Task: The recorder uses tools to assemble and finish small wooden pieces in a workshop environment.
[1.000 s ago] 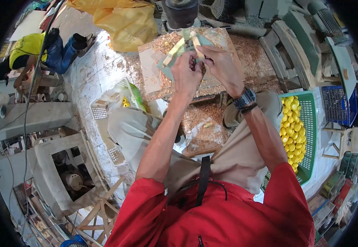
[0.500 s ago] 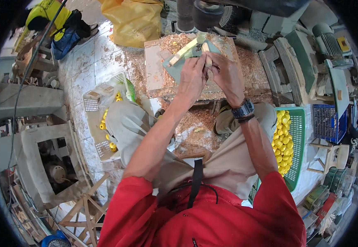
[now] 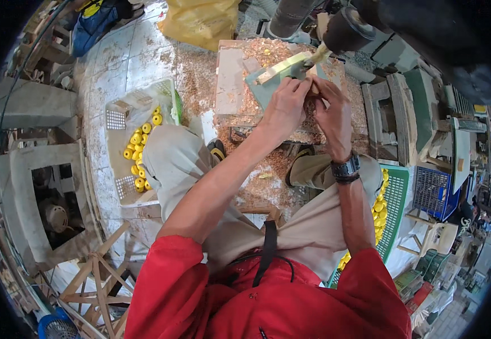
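Observation:
Both my hands meet over a shavings-covered worktop, below a dark cylindrical machine head (image 3: 346, 31). My left hand (image 3: 286, 107) has its fingers closed in a pinch. My right hand (image 3: 334, 110), with a black watch at the wrist, pinches from the other side. Between the fingertips is a small wooden piece (image 3: 312, 72), mostly hidden by the fingers. Just beyond them a pale yellow wooden strip (image 3: 282, 68) lies slantwise on a grey-green plate (image 3: 261, 93), its far end near the pale tip below the machine head.
A white basket (image 3: 115, 120) with yellow round pieces (image 3: 136, 139) stands left of my knee. At right is a green basket (image 3: 397, 195) of yellow pieces (image 3: 379, 214). A yellow sack (image 3: 199, 22) lies beyond the worktop. Wood shavings (image 3: 256, 161) litter the floor.
The whole view has shifted and tilted, so the worktop and machine head sit farther right. Both hands stay together at the plate; the wooden piece is now more hidden by my fingers.

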Demonstrator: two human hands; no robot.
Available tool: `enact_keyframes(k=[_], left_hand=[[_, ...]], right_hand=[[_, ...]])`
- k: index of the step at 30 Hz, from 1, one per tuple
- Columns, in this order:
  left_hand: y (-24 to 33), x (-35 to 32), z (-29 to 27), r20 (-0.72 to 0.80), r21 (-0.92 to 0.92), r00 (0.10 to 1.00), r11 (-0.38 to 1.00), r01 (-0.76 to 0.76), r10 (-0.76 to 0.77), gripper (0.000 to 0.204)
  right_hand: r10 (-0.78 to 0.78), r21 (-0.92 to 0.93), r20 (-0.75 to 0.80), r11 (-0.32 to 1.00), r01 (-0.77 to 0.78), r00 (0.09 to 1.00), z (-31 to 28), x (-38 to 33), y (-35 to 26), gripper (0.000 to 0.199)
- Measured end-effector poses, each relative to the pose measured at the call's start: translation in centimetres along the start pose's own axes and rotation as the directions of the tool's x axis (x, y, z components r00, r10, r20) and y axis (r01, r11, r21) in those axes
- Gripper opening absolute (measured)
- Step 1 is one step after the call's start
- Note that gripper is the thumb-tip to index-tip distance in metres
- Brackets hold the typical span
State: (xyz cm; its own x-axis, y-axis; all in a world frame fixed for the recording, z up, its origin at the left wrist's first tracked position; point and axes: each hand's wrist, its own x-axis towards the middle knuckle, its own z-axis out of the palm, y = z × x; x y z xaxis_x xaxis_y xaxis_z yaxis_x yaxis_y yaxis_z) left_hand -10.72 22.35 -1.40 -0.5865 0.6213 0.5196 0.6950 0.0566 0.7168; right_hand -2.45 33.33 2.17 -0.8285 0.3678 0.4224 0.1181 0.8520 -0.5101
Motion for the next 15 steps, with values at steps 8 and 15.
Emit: enact_keyframes(k=[8, 15], left_hand=[[-0.4, -0.3, 0.7, -0.036, 0.039, 0.997, 0.997, -0.065, 0.067, 0.044], [-0.2, 0.1, 1.4, -0.101, 0.090, 0.986, 0.988, -0.126, 0.135, 0.033]], right_hand=[[0.210, 0.274, 0.014, 0.940, -0.205, 0.978, 0.6, -0.7, 2.2, 0.050], [0.327, 0.467, 0.039, 0.829, -0.306, 0.944, 0.9, -1.0, 3.7, 0.046]])
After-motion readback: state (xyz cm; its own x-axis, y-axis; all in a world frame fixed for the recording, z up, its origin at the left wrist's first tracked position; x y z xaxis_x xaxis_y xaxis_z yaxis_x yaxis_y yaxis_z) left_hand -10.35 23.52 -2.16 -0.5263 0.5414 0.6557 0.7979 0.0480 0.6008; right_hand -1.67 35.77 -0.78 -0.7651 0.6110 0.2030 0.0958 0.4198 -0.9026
